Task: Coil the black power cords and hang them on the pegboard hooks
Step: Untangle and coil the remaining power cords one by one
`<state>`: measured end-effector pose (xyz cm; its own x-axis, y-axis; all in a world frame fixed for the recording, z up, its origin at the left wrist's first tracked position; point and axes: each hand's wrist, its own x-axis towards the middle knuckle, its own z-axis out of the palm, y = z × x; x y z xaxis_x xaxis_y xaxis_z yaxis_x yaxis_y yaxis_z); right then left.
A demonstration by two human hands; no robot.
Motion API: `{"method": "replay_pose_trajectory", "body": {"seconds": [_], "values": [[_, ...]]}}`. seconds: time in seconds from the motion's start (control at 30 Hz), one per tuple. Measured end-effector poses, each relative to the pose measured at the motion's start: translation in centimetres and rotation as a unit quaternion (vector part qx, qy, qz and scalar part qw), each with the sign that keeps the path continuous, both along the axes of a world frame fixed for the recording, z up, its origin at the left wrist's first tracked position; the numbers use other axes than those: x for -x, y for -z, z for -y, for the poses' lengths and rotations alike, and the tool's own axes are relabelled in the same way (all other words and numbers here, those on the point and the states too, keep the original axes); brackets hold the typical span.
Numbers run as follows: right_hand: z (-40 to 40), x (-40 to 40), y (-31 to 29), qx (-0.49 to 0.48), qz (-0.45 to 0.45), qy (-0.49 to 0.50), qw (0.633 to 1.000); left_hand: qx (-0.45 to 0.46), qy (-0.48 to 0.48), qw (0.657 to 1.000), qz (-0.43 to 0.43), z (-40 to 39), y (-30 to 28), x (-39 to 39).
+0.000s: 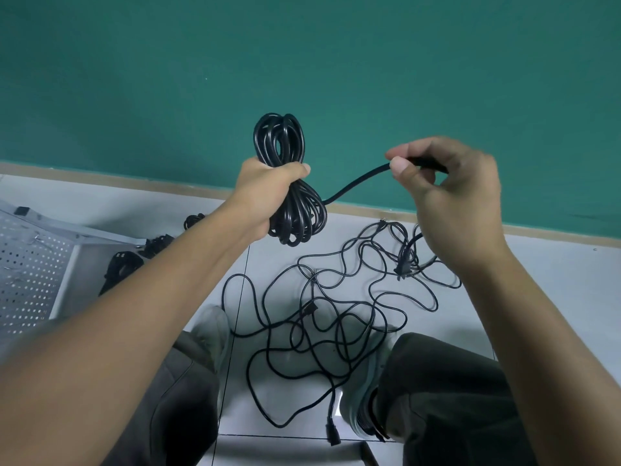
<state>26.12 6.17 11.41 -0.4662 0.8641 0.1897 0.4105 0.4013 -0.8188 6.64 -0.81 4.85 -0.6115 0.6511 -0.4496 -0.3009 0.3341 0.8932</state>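
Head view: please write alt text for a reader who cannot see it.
The left hand grips a coiled black cord while the right hand pinches its free end. Loose cords lie tangled on the floor; a pegboard stands left.

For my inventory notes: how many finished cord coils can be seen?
4: one coil gripped by the left hand, three bundles on the floor beside the pegboard, at and. The arm may hide more.

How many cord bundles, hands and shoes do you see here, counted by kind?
Coiled cord held in hand: 1
Loose cord tangle on the floor: 1
Hands, left hand and right hand: 2
Shoes: 2
Total: 6
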Motion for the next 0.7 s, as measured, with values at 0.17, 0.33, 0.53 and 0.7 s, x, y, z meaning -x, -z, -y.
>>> {"method": "replay_pose_trajectory", "body": {"seconds": [0.17,0.33,0.53,0.7], "values": [[-0.9,-0.7,0.0,0.06,0.059,-0.038,0.996,-0.049,-0.036,0.991,0.12,0.2,0.0,0.8],[-0.2,-0.8,1.4,0.15,0.211,-0.15,0.954,-0.13,-0.126,0.936,0.301,0.1,-0.1,2.5],[2.2,1.2,0.8,0.143,0.252,-0.243,0.926,-0.125,-0.173,0.933,0.289,0.1,1.2,1.9],[3.0,1.7,0.5,0.132,0.215,-0.283,0.925,-0.098,-0.167,0.972,0.131,-0.1,1.6,-0.3]]}}
